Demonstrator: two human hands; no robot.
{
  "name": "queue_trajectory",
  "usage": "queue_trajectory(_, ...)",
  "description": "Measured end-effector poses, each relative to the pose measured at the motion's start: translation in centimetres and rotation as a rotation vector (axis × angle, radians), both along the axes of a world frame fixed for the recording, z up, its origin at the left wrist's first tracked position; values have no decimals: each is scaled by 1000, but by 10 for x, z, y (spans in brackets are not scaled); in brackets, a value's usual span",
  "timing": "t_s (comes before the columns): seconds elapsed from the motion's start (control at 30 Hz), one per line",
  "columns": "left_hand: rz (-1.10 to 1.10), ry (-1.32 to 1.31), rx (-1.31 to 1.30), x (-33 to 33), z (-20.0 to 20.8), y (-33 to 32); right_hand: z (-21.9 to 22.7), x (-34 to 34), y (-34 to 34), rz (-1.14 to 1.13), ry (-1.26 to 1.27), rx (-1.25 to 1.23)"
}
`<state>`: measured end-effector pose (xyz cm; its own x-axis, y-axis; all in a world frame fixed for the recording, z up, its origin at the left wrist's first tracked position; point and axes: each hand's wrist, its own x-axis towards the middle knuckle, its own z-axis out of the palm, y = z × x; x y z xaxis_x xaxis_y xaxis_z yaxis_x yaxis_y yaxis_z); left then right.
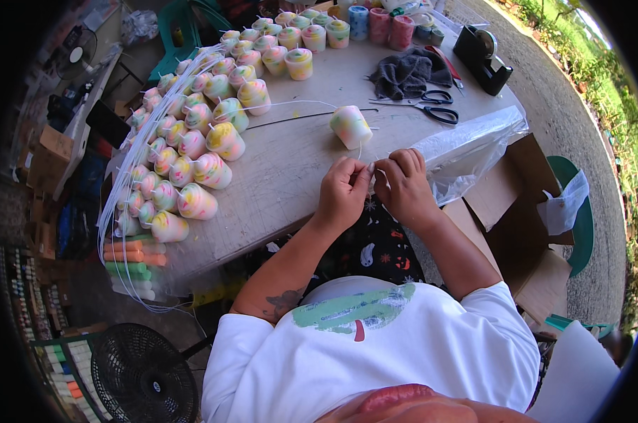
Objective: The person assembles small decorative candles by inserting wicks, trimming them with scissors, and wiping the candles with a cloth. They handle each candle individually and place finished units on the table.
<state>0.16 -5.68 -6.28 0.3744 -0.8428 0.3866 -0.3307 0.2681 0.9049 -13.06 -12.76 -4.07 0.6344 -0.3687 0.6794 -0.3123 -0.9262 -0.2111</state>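
Note:
Near the table's front edge, my left hand [343, 189] and my right hand [405, 185] meet with their fingertips pinched together. Between them is the end of a thin white wick [361, 151], mostly covered by the fingers. It comes from a pastel pink, yellow and green candle [350, 127] lying tilted on the table just beyond my hands. White strand also runs leftward from the candle's far side. Behind the candle lies a thin dark rod [290, 118] with a bent end.
Rows of swirled candles [194, 141] fill the table's left and back, with a bundle of long wicks [139, 134] draped over them. Scissors [439, 106], a dark cloth [407, 74], a tape dispenser [482, 60] and clear plastic [467, 151] lie rightward. An open cardboard box [523, 204] stands beside the table.

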Motion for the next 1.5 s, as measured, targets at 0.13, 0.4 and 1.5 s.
queue_trajectory(0.13,-28,72,48,0,3,1,1,2,3,-21,-37,-17)
queue_trajectory(0.4,-24,97,75,1,4,0,-2,3,2,16,-105,117)
queue_trajectory(1.5,-92,142,70,2,5,1,23,-14,-5,126,64,305)
